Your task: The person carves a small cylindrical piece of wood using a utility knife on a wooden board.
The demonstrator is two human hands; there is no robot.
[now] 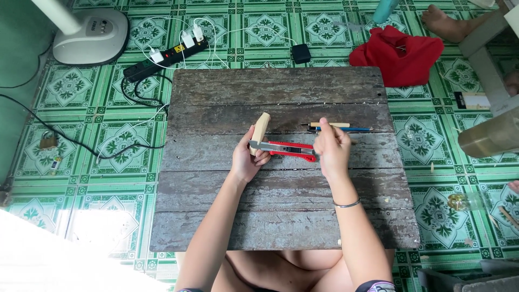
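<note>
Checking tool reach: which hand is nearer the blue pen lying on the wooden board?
Right. The right hand sits just below the blue pen, nearly touching it; the left hand is farther off to the pen's left, holding a wood block.

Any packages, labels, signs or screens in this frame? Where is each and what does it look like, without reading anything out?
No screens or signs.
Yellow warning label: small patch on the black power strip, on the floor above the table's left corner.
Control panel with dark printing: top of the white fan base, upper left.
Small black-and-cream flat packet: on the floor tiles at right, rectangular.
</note>
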